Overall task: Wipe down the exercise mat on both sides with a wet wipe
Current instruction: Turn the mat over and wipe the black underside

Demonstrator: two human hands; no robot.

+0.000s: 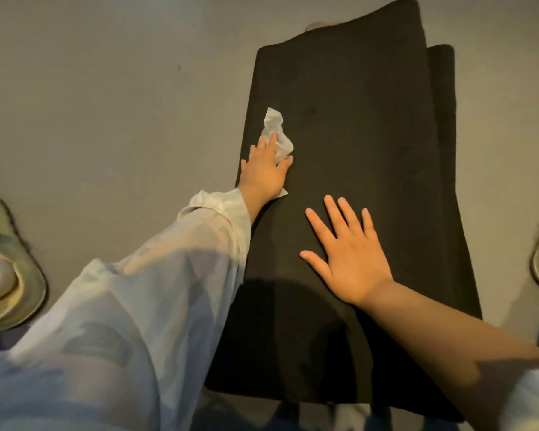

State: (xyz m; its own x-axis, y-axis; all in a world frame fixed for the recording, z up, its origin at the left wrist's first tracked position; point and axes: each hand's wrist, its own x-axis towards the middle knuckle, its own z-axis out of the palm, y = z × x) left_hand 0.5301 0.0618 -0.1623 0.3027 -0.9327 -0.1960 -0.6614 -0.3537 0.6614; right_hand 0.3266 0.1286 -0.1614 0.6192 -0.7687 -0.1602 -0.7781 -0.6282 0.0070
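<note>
Mat (355, 126) on floor — left hand (263, 172) presses wipe (276, 133) down; right hand (347, 256) flat, fingers spread

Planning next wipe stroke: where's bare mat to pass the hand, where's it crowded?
Free: mat beyond the right hand, up to the far folded edge. Crowded: left edge, where the left hand presses the wet wipe.

Exercise mat (349, 157): black, matte, laid flat on the grey floor (106, 88) and stretched away from the viewer, with a second dark layer or folded part seen protruding along its far right edge. Wet wipe (276, 133): white, crumpled, laid on the mat's upper surface close to its left edge, about midway along the length.
</note>
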